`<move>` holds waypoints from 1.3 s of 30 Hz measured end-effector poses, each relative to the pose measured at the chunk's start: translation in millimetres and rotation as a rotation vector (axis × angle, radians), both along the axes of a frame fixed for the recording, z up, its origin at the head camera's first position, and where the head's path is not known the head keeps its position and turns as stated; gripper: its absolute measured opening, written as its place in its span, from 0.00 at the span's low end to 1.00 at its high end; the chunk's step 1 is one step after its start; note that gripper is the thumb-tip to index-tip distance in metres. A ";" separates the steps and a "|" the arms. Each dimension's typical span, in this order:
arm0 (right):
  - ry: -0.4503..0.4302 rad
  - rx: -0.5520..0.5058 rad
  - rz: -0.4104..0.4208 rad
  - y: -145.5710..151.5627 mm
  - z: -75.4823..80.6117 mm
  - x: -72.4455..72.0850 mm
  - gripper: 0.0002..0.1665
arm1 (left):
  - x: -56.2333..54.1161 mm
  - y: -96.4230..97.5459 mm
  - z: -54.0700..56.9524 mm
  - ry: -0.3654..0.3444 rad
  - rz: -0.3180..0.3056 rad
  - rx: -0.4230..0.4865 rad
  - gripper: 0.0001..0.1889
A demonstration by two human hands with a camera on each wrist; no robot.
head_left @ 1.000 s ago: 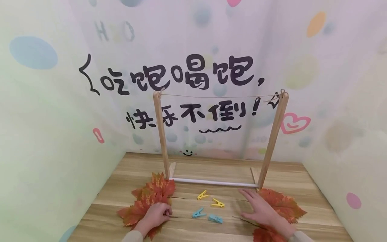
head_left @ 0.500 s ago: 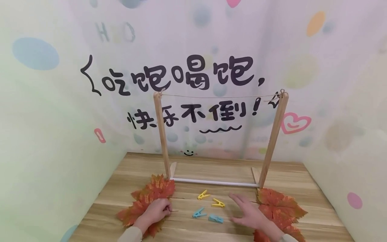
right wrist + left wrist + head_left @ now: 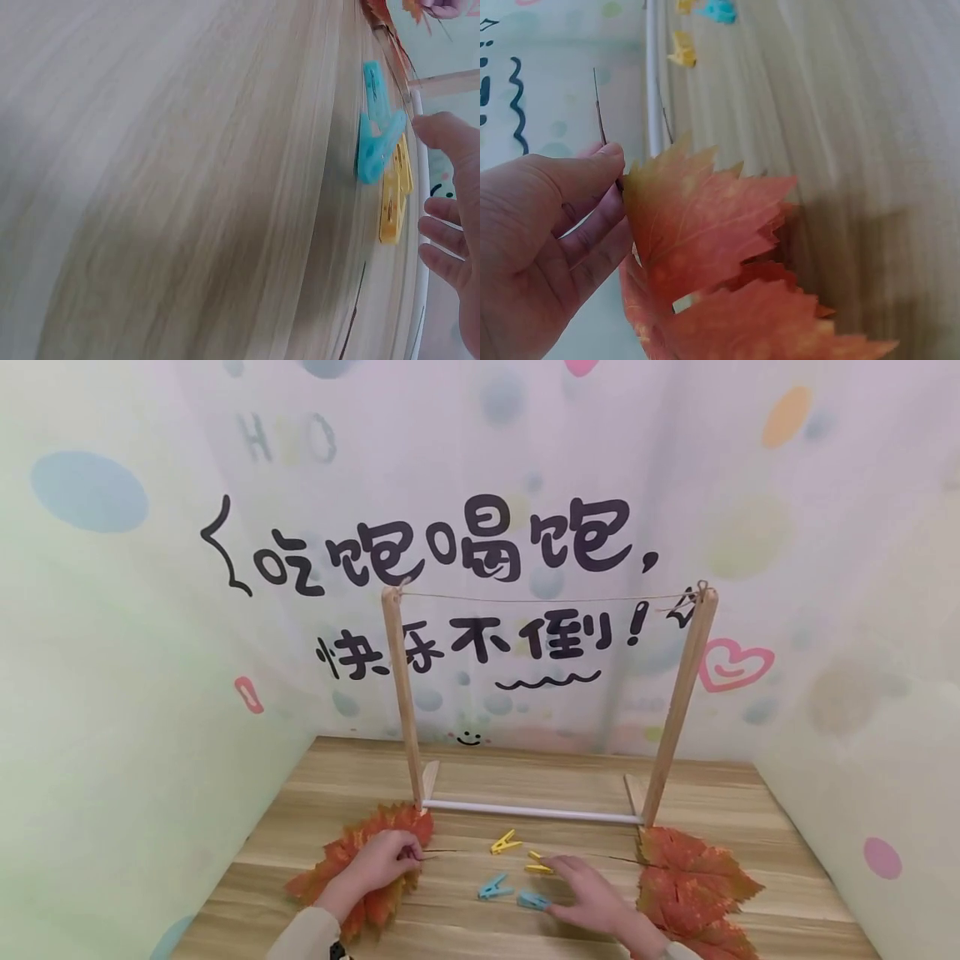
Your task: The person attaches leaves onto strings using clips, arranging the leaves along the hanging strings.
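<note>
Head view: the left hand (image 3: 378, 862) pinches a red maple leaf (image 3: 352, 868) by its stem on the wooden table (image 3: 525, 785); the right hand (image 3: 592, 902), fingers spread, reaches over four small clothes pegs (image 3: 517, 875). Left wrist view: keep that stem pinch firm, near the leaf (image 3: 705, 225). Right wrist view: open fingers (image 3: 442, 135) should close squarely on one peg (image 3: 375, 146).

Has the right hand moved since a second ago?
Yes. The right hand has slid left, off the right leaf pile, and now reaches the clothespins in front of the wooden rack.
</note>
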State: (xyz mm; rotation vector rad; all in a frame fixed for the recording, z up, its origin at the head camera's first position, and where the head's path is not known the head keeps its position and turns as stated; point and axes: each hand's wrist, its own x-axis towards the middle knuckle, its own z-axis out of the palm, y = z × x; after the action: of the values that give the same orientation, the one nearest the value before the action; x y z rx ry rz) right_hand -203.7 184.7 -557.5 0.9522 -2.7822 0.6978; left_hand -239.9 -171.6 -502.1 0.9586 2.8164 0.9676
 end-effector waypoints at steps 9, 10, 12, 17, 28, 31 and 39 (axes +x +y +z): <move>-0.104 -0.029 0.047 -17.4 -9.2 -6.2 0.26 | -6.7 2.7 19.1 -0.006 0.060 0.060 0.03; -0.123 -0.029 0.049 -18.9 -10.2 -6.8 0.25 | -7.1 3.1 21.7 -0.006 0.065 0.069 0.03; -0.149 -0.022 0.050 -21.5 -12.3 -8.0 0.23 | -7.7 3.7 27.2 -0.013 0.077 0.089 0.03; -0.127 0.011 0.051 -24.9 -17.9 -8.8 0.18 | -9.9 3.7 39.5 -0.022 0.081 0.129 0.03; -0.107 -0.039 0.037 -28.2 -23.7 -9.1 0.08 | -16.9 7.0 58.0 -0.045 0.113 0.140 0.02; -0.123 -0.051 0.038 -28.8 -23.2 -8.9 0.06 | -17.7 9.0 63.0 -0.052 0.120 0.151 0.02; -0.171 -0.075 0.047 -28.2 -20.7 -9.2 0.04 | -21.9 12.5 72.1 -0.032 0.076 0.163 0.02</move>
State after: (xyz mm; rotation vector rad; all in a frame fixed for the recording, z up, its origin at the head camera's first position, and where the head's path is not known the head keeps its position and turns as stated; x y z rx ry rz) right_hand -212.9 156.5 -578.1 0.9910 -2.8623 0.9253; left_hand -261.8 -159.2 -430.0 0.8456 2.8012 1.2268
